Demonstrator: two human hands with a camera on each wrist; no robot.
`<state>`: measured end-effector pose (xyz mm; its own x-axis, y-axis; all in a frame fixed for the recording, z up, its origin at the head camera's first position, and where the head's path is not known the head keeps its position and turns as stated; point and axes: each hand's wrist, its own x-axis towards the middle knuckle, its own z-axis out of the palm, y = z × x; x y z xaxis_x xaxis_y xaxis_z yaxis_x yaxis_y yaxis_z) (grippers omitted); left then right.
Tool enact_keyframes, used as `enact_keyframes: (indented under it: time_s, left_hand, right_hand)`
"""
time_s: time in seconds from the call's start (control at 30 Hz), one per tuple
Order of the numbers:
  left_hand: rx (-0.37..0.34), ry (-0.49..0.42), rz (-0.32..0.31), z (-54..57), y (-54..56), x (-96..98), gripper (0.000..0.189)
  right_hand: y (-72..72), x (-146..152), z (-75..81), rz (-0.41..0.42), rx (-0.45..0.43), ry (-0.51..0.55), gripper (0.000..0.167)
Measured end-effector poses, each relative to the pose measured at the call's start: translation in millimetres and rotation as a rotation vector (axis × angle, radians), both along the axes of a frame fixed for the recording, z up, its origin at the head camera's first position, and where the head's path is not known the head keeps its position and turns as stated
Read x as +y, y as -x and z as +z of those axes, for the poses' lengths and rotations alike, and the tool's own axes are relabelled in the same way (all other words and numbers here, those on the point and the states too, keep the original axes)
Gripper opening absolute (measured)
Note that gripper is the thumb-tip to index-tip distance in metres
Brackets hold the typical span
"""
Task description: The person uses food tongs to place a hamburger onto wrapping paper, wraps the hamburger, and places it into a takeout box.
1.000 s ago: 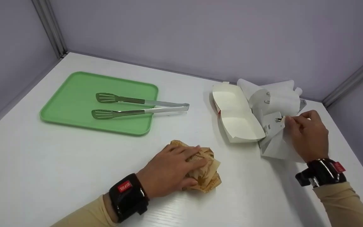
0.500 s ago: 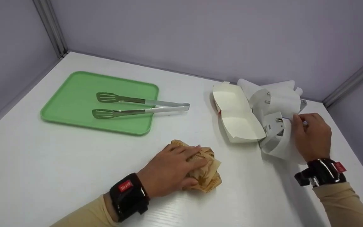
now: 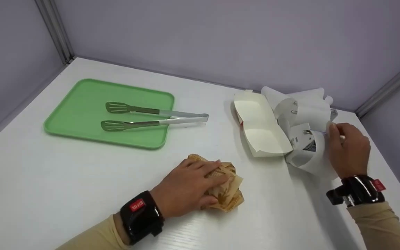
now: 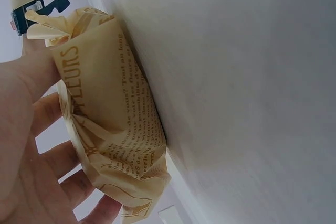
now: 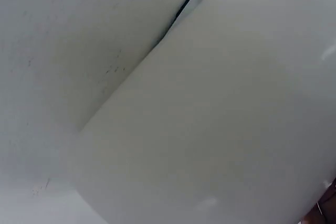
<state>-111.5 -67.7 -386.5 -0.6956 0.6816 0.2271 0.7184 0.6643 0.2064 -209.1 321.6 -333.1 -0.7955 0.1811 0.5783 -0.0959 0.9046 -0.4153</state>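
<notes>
My left hand (image 3: 182, 189) lies over a brown printed-paper-wrapped bundle (image 3: 224, 191) near the front of the table. In the left wrist view its thumb and spread fingers hold the bundle (image 4: 113, 103) from one side; what is inside cannot be seen. On the right, my right hand (image 3: 349, 149) is at the nearer of two white label dispensers (image 3: 300, 137) threaded with curved white paper. Thumb and forefinger pinch a small white label (image 3: 330, 125), partly hidden by the fingers. White paper (image 5: 199, 108) fills most of the right wrist view.
An open cream carton (image 3: 262, 128) stands against the dispensers' left side. The second dispenser (image 3: 311, 109) sits behind the nearer one. Steel tongs (image 3: 144, 121) lie partly on a green tray (image 3: 78, 100) at the left. Grey walls (image 3: 203, 41) enclose the table.
My right hand has drawn back to the right from the nearer dispenser's front, and its paper now bows in a rounder loop. The left hand and bundle stay put.
</notes>
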Motion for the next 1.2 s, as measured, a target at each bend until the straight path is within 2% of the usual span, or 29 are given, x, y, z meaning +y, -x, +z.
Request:
enact_keyframes:
  time_s: [0.37, 0.57, 0.83, 1.2]
  left_hand:
    - [-0.012, 0.002, -0.002, 0.7, 0.1, -0.3, 0.057]
    - [-0.020, 0.006, 0.001, 0.9, 0.2, -0.8, 0.057]
    - [-0.026, 0.013, 0.012, 0.4, 1.0, -1.4, 0.057]
    - [0.006, -0.013, 0.004, -0.7, 0.9, -3.0, 0.054]
  right_hand:
    - [-0.8, 3, 3.6, -0.084, -0.032, 0.035, 0.042]
    - [-1.7, 5, 3.6, -0.121, -0.113, 0.055, 0.048]
    - [-1.0, 12, 6.7, -0.084, -0.151, 0.117, 0.047]
    - [-1.2, 16, 12.2, -0.095, -0.202, 0.256, 0.043]
